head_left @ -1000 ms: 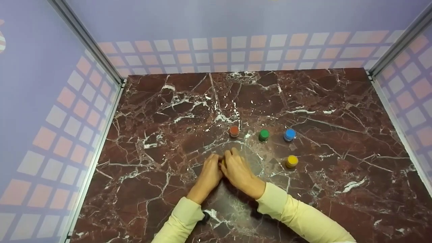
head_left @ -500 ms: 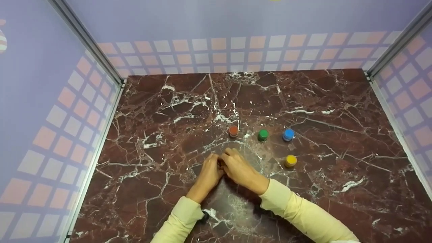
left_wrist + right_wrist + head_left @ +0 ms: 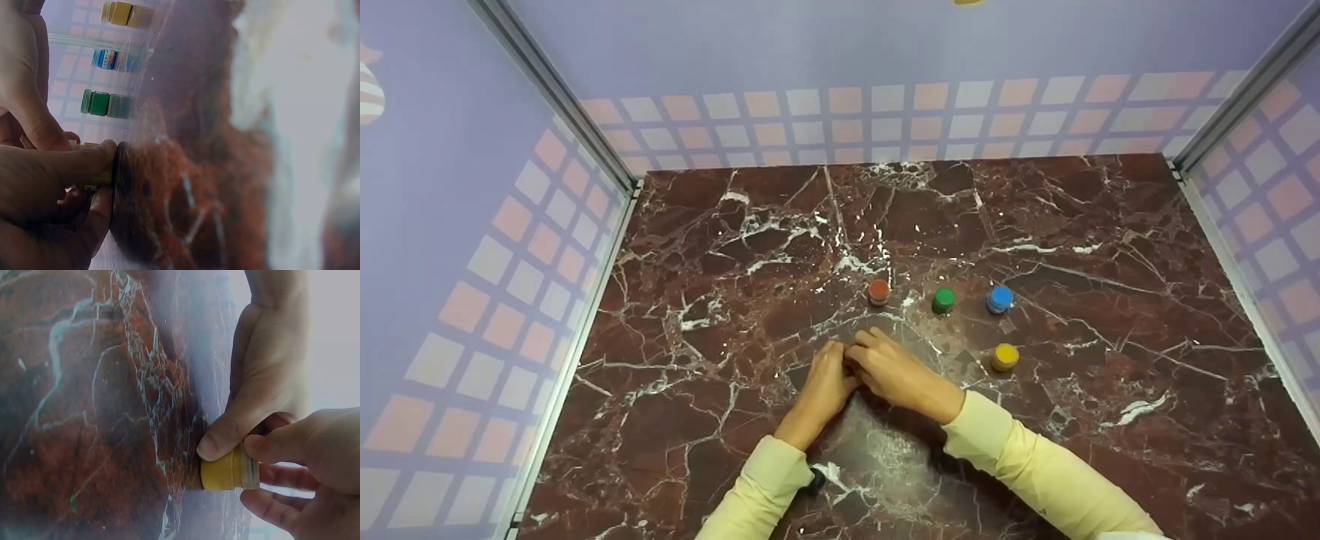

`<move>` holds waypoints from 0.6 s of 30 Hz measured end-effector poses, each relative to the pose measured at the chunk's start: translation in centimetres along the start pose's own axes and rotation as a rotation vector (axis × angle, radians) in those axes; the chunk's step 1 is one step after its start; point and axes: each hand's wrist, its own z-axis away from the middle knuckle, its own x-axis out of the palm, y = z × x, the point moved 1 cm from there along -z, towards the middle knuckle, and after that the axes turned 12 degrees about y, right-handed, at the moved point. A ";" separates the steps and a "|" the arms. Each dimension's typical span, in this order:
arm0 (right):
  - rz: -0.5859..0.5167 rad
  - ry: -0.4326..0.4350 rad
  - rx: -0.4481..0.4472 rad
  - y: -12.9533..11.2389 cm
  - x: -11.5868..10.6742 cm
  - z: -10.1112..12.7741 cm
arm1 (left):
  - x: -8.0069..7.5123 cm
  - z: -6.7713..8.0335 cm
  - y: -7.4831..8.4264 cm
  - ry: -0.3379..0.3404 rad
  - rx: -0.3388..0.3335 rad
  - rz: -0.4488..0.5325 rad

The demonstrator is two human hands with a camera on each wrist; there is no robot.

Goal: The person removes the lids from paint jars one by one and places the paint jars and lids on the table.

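A small yellow-capped jar (image 3: 228, 471) is pinched between both hands near the middle of the marble surface (image 3: 735, 247), somewhat toward its front edge. The jar is gripped by the curled fingers of the left hand (image 3: 825, 382) and of the right hand (image 3: 894, 373) (hardly visible from the head view). Toward the right edge, red (image 3: 878, 291), green (image 3: 943, 300), blue (image 3: 999, 298) and yellow (image 3: 1004, 357) jars are seen standing.

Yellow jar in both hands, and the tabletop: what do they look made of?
Yellow jar: its yellow part looks like matte plastic, uniformly coloured and opaque; the clearer band beside it could be plastic or glass. Tabletop: glossy red-brown marble look with white veins, possibly a printed laminate.
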 end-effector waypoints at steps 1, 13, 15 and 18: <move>-0.002 -0.004 -0.009 0.0 0.0 0.0 | 0.0 0.0 0.0 0.003 0.003 -0.003; -0.088 -0.044 -0.088 0.7 -0.2 0.2 | 0.2 0.1 -0.2 0.041 0.018 -0.018; -0.107 -0.037 -0.090 0.8 -0.1 0.4 | 0.2 0.1 -0.1 0.038 0.013 -0.012; -0.145 -0.023 -0.080 1.0 0.0 0.6 | 0.2 0.1 0.0 0.029 0.004 -0.014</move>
